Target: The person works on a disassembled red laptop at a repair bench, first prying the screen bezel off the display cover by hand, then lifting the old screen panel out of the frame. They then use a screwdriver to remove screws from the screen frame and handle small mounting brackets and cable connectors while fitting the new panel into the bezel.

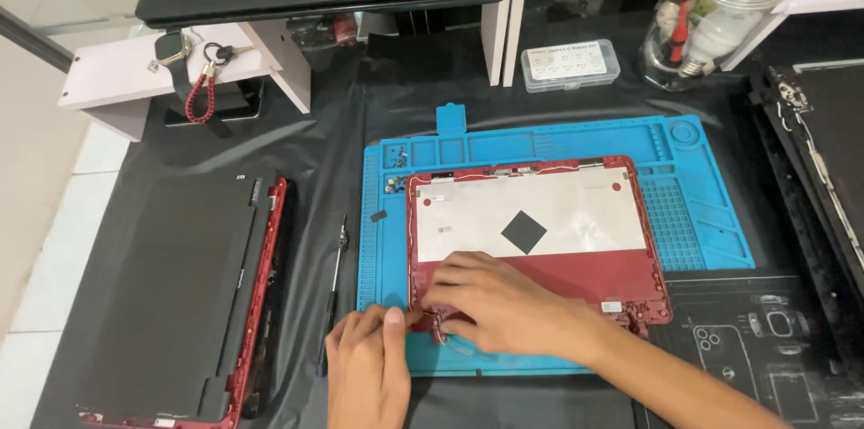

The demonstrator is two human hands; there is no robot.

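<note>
R hand [490, 298] flat on red lid [576, 271] (corner) | L hand [369, 361] pinching edge

Red laptop lid shell [576, 278] with a silver-grey inner panel [576, 213] bearing a black diamond patch [524, 232]. Bright blue work mat [702, 204] with a moulded grid pattern. Black table cover [342, 123]. Second laptop part [180, 294]: dark grey face, red edge. Red braided key strap [202, 98]. White shelf [117, 69].

Red plastic laptop lid [576, 271] bears a matt, seemingly metal foil sheet [576, 213], on a rubbery-looking blue mat [702, 204].
</note>
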